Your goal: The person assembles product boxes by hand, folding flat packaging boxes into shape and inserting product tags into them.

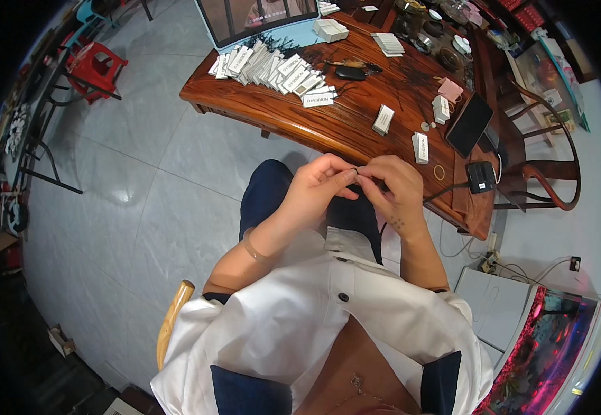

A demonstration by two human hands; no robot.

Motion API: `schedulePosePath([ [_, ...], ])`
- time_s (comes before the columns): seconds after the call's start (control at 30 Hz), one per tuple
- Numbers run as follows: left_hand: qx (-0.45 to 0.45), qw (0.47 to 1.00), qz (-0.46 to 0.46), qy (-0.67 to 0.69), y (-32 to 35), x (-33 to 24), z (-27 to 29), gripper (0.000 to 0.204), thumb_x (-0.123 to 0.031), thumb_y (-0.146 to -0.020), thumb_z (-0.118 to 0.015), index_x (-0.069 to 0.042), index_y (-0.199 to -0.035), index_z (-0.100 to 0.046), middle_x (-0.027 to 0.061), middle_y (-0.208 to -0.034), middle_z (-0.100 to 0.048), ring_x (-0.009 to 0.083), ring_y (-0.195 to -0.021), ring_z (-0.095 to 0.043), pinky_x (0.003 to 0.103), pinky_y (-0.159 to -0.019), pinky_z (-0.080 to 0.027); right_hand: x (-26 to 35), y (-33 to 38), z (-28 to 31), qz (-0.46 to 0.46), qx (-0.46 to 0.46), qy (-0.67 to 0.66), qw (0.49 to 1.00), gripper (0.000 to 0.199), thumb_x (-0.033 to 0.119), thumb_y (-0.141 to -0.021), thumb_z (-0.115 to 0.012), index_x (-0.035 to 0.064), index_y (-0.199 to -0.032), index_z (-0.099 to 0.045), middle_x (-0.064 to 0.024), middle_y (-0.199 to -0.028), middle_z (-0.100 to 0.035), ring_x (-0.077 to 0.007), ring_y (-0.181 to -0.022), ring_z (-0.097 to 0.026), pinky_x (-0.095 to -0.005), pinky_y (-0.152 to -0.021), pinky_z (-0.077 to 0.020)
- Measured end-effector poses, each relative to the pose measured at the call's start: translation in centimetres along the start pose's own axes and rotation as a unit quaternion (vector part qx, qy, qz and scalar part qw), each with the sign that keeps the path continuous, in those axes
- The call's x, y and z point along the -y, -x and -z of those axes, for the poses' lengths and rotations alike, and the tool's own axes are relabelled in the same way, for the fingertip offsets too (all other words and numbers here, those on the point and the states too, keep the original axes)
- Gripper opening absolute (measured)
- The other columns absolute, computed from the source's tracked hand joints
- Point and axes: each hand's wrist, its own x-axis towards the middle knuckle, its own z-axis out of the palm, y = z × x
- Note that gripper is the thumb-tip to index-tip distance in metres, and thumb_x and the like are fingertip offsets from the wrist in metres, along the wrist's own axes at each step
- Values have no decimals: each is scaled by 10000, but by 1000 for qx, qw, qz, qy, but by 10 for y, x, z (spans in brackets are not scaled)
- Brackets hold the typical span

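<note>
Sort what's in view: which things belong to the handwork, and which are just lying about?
Likely in the job:
small dark piece pinched by left hand and right hand
white printed tags
black strings

Probably just lying about:
dark-screened mobile device
red plastic stool

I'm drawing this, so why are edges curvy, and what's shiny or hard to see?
In the head view, the fisheye lens bends straight edges near the dark rim; the head view shows glare on the tiled floor; and in the head view, anything pinched between the left hand and right hand looks too tiny to tell.
</note>
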Motion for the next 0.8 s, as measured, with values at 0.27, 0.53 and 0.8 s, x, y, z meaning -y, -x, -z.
schedulePosePath([
  [0.27, 3, 996, 62, 66, -3, -9, -1, 118, -64, -943, -532, 11, -1022, -577, 128, -941, -647, 192, -805, -660, 299, -681, -580, -4, 6, -6, -175, -54, -238, 954, 115, -28, -802, -655, 4, -892, -592, -76, -903, -564, -110, -707, -583, -227, -583, -461],
  [0.53, -26, 999, 43, 12, -4, -7, -1, 92, -41, -908, -578, 25, -963, -608, 118, -856, -651, 181, -731, -654, 284, -634, -568, -12, 3, -10, -239, -98, -402, 878, 66, -3, -883, -599, 0, -929, -553, -52, -891, -560, -83, -681, -539, -215, -588, -461],
  [0.8, -29, 997, 60, -41, -7, -7, 2, 141, -60, -890, -624, 26, -1002, -618, 67, -802, -630, 107, -684, -616, 228, -595, -529, -11, 5, -13, -252, -79, -417, 870, 73, 10, -889, -602, -3, -941, -554, -52, -890, -566, -81, -682, -539, -213, -592, -462],
])
